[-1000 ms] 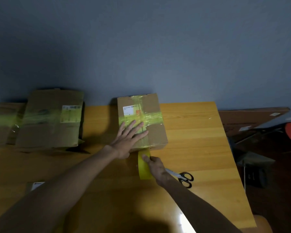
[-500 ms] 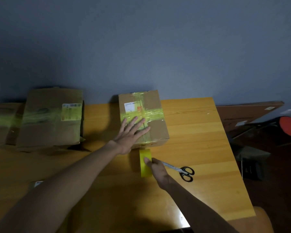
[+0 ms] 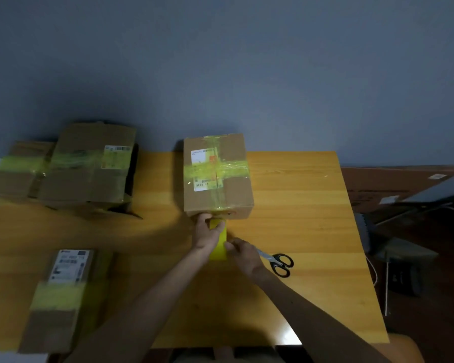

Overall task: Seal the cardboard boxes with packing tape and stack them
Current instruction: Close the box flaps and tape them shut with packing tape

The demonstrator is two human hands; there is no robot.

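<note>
glossy yellow tape strip [image 3: 218, 254] — rectangular cardboard box [image 3: 235, 191]

Scissors [image 3: 279, 262] right of tape strip [image 3: 219, 246] — box [image 3: 216, 176] behind.

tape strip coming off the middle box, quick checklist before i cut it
1. Is the tape strip joined to the middle box: ok, it runs off the box's near edge toward you.
2. Strip held at the box: ok, the left hand is on it there; exact grip cannot tell.
3. Lower part controlled: ok, the right hand pinches its edge.
4. Are the scissors close: ok, they lie on the table just beside the right hand.
5. A hand free to take them: not ok, both are on the strip.
6. Strip taut and unwrinkled: cannot tell.
</note>
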